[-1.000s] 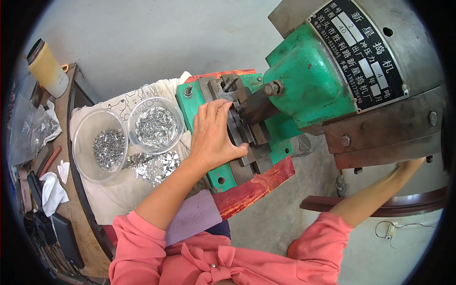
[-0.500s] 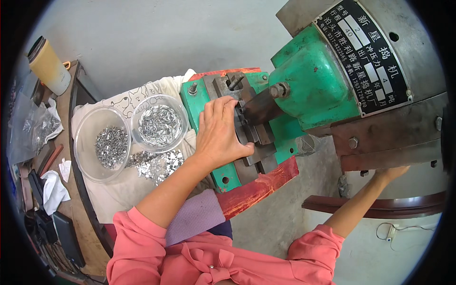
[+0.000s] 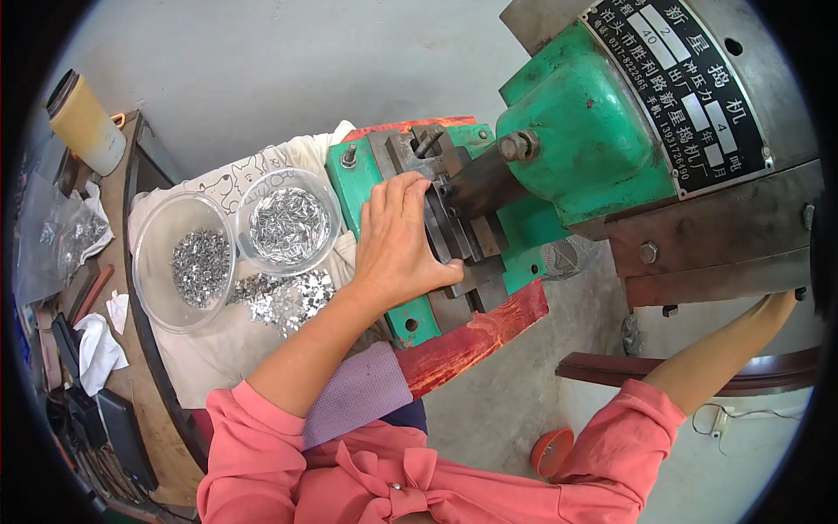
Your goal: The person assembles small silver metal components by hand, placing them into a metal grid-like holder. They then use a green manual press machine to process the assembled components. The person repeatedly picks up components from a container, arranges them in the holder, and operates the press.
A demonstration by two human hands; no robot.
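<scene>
Left of the grip, two clear tubs (image 3: 155, 272) of metal pieces stand as before. The left hand (image 3: 397, 237) is again spread wide along the dark die block (image 3: 450, 229). Below and right of this grip, a red bowl (image 3: 552, 452) has appeared. Farther right, the right hand (image 3: 782, 306) has reached outward, mostly hidden; its grip I cannot tell.
</scene>
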